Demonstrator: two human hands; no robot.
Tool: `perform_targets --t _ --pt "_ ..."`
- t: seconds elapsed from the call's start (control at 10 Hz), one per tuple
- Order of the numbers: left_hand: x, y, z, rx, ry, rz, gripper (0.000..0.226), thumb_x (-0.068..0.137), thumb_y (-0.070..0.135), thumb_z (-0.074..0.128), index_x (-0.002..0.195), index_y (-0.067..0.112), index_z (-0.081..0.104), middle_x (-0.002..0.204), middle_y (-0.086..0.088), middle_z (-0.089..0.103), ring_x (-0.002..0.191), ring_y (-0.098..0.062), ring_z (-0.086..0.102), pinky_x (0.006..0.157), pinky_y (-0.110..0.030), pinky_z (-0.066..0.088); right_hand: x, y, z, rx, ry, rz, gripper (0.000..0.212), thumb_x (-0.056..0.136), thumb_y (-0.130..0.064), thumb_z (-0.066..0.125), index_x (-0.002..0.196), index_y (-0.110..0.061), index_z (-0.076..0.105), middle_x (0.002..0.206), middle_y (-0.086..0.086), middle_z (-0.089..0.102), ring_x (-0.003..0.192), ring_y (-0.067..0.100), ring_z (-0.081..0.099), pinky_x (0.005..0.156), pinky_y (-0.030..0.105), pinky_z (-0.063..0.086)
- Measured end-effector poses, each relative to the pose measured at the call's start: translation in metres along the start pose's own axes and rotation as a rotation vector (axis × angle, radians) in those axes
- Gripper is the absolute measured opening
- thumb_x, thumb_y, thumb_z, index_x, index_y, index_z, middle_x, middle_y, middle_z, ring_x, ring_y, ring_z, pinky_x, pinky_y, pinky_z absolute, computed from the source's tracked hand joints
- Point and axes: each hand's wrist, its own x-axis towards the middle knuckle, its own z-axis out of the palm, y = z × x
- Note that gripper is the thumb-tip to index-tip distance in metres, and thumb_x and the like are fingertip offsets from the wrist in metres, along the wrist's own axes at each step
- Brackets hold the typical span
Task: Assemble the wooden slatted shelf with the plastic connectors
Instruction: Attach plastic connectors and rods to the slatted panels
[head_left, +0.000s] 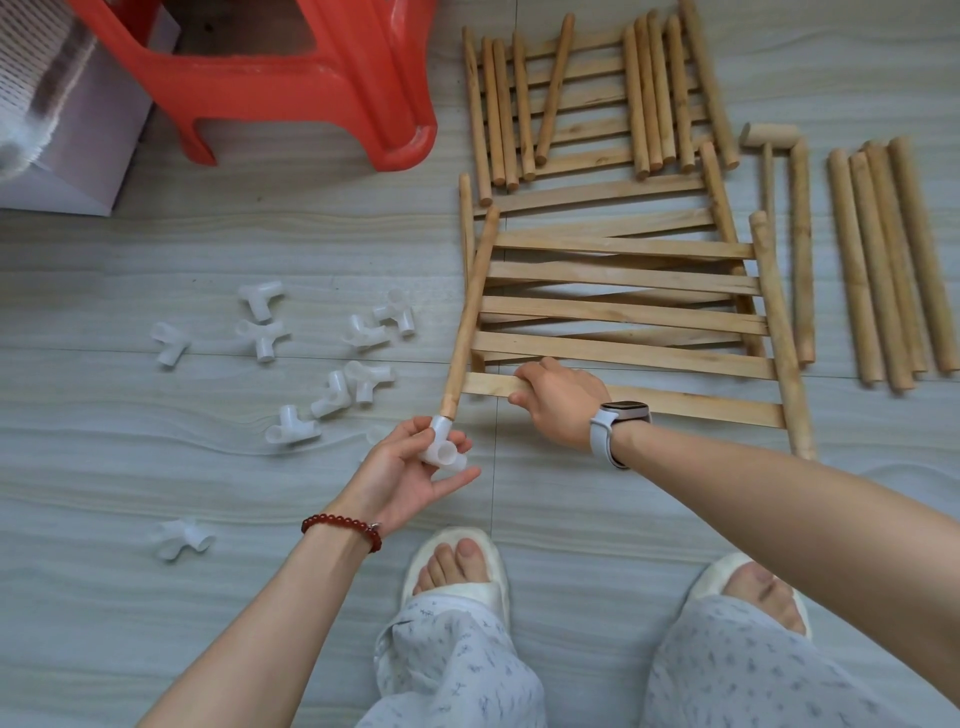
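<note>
My left hand (415, 467) pinches a white plastic three-way connector (442, 446) on the near end of the slatted wooden panel's (623, 312) left rail — my right hand (558, 400) grips its nearest slat on the floor. Next, I judge: press home, grab another connector.

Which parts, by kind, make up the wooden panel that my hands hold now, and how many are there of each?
flat slats: 5
round rails: 2
white connector, fitted on a rail end: 1
Total: 8
</note>
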Motion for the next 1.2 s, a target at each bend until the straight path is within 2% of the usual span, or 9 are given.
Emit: perform_targets --t 0.2,0.4,0.6,0.8,0.9,1.0,1.1,1.2 --pt "0.004 0.001 0.006 -0.013 0.039 0.011 0.013 0.098 0.002 0.036 0.101 0.007 0.047 0.084 -0.017 0.063 0.097 -0.032 0.061 0.073 -0.052 0.055 0.000 0.000 0.000 0.003 0.002 0.003 0.037 0.099 -0.037 0.039 0.130 -0.017 0.046 0.123 0.008 0.052 0.104 0.030 0.055 0.077 0.034 0.036" --pt "0.008 0.001 0.008 0.058 0.138 0.030 0.010 0.099 0.002 0.036 0.104 0.003 0.045 0.095 -0.021 0.061 0.095 -0.035 0.062 0.064 -0.042 0.059 0.000 0.001 0.000 0.009 0.003 0.001 0.037 0.099 -0.037 0.039 0.130 -0.018 0.047 0.123 0.008 0.052 0.104 0.030 0.054 0.077 0.034 0.036" --pt "0.008 0.002 0.007 0.026 0.137 0.012 0.009 0.099 0.002 0.038 0.096 0.003 0.047 0.098 -0.022 0.059 0.096 -0.035 0.061 0.063 -0.041 0.060 0.000 0.000 0.001 0.015 -0.001 0.003 0.037 0.099 -0.037 0.039 0.130 -0.017 0.047 0.124 0.008 0.052 0.103 0.029 0.055 0.077 0.034 0.038" --pt "0.009 0.001 0.002 -0.015 0.114 -0.026 0.015 0.099 0.005 0.035 0.102 0.005 0.049 0.101 -0.019 0.059 0.103 -0.037 0.058 0.070 -0.054 0.054 0.000 0.000 0.001 0.028 -0.005 0.007 0.037 0.099 -0.037 0.040 0.129 -0.017 0.047 0.123 0.008 0.051 0.103 0.029 0.054 0.074 0.032 0.035" --pt "0.010 0.001 0.002 -0.026 0.136 -0.050 0.018 0.099 0.006 0.035 0.110 0.001 0.050 0.105 -0.017 0.059 0.104 -0.038 0.058 0.070 -0.053 0.053 0.001 0.000 0.001 0.039 -0.006 0.014 0.037 0.099 -0.037 0.040 0.129 -0.017 0.047 0.124 0.008 0.051 0.104 0.029 0.054 0.074 0.032 0.035" --pt "0.010 0.001 0.004 -0.018 0.140 -0.083 0.022 0.100 0.010 0.036 0.108 -0.001 0.053 0.106 -0.017 0.059 0.102 -0.036 0.059 0.068 -0.048 0.056 0.000 0.000 0.001 0.048 -0.004 0.010 0.037 0.099 -0.037 0.040 0.130 -0.017 0.047 0.124 0.008 0.051 0.103 0.029 0.054 0.074 0.032 0.035" --pt "0.011 0.001 0.007 -0.027 0.149 -0.099 0.030 0.103 0.019 0.033 0.098 0.001 0.056 0.097 -0.014 0.060 0.094 -0.029 0.060 0.061 -0.038 0.058 0.000 0.000 0.001 0.048 0.001 0.015 0.037 0.099 -0.037 0.040 0.130 -0.017 0.047 0.124 0.008 0.051 0.104 0.029 0.054 0.074 0.031 0.035" --pt "0.012 0.001 0.010 -0.046 0.127 -0.124 0.034 0.103 0.025 0.031 0.096 0.003 0.055 0.084 -0.009 0.054 0.082 -0.024 0.059 0.055 -0.030 0.055 0.000 -0.001 0.001 0.042 0.008 0.018 0.037 0.099 -0.037 0.040 0.129 -0.017 0.048 0.123 0.008 0.052 0.104 0.029 0.054 0.074 0.031 0.035"
